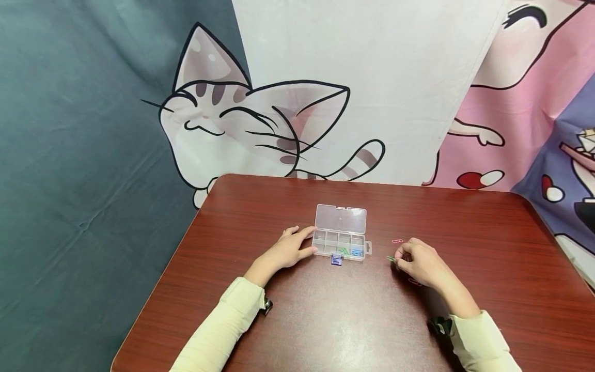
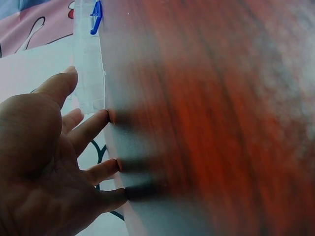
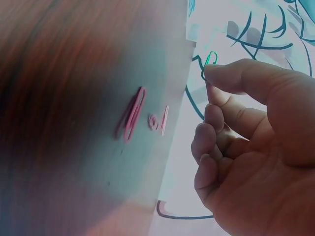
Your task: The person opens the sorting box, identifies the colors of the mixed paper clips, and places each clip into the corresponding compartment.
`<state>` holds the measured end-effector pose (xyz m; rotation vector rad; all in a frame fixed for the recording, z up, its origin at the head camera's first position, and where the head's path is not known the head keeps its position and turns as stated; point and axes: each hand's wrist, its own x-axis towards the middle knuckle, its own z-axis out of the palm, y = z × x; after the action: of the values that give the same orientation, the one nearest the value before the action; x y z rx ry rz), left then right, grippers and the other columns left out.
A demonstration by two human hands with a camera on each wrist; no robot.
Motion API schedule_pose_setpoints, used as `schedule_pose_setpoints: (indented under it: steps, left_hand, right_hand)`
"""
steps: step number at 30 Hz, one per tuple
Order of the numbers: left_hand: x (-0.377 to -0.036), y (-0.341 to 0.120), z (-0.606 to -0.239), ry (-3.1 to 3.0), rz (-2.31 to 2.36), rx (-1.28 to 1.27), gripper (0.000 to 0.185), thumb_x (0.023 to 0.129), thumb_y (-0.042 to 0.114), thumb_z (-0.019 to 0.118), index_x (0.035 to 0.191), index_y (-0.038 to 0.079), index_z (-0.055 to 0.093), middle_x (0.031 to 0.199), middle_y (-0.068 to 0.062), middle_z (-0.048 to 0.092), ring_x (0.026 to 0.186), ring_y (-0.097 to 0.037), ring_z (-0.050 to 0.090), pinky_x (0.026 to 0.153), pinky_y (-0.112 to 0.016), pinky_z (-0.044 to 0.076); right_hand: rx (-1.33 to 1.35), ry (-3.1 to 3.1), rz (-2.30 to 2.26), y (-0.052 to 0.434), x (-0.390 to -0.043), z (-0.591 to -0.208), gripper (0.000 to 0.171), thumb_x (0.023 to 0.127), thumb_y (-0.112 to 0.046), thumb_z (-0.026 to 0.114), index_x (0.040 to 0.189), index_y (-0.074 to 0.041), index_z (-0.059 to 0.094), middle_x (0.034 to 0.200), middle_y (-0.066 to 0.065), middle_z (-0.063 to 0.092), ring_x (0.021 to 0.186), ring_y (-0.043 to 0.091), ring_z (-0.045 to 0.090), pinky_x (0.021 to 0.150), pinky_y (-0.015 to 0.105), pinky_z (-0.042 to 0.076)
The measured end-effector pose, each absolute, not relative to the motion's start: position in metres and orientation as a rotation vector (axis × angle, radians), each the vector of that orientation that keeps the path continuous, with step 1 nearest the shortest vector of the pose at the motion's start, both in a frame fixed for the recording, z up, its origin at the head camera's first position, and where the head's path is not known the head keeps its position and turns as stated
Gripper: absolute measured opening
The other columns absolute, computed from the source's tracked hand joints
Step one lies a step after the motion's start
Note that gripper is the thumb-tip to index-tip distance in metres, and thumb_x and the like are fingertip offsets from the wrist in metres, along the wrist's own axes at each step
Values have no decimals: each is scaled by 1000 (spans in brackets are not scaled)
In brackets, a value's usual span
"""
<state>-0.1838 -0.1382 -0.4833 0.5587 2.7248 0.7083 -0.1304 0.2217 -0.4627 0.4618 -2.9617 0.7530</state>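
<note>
The right hand (image 1: 420, 262) pinches a green paper clip (image 3: 211, 58) between thumb and index finger, to the right of the open plastic box (image 1: 321, 252). The left hand (image 1: 290, 248), with fingers spread and grasping nothing, is at the box's left end. Green clips (image 1: 343, 251) and blue clips (image 1: 357, 252) lie in neighbouring front compartments. It seems best to pinch the thin wire lightly near one end, so it does not turn, while the box is kept steady.
</note>
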Motion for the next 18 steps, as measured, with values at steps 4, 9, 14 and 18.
schedule_pose_setpoints:
  steps: [4, 9, 14, 18]
  left_hand:
    - [-184, -138, -484, 2725, 705, 552, 61, 101, 48, 59, 156, 32, 38, 153, -7, 51, 151, -35, 25, 116, -60, 30]
    - [-184, -138, -484, 2719, 705, 539, 61, 101, 49, 58, 156, 33, 38, 154, -7, 49, 152, -34, 23, 117, -61, 29]
    - [-184, -138, -484, 2720, 707, 547, 61, 101, 48, 59, 156, 32, 38, 154, -5, 50, 152, -34, 24, 117, -62, 27]
    - [-184, -138, -484, 2722, 701, 545, 61, 101, 48, 59, 156, 32, 38, 154, -3, 50, 152, -34, 24, 117, -61, 27]
  right_hand:
    - [467, -2952, 768, 217, -133, -461, 21, 80, -6, 74, 71, -21, 63, 78, -4, 51, 73, 11, 48, 66, 32, 41]
    - [483, -2936, 774, 211, -135, -460, 22, 81, -6, 74, 71, -21, 62, 80, -3, 54, 74, 13, 49, 67, 33, 42]
    - [490, -2922, 796, 206, -137, -459, 20, 81, -6, 75, 74, -20, 63, 79, -3, 53, 74, 14, 49, 68, 34, 43]
    - [499, -2918, 826, 201, -139, -458, 19, 81, -6, 75, 74, -20, 63, 80, -3, 53, 75, 14, 50, 68, 35, 43]
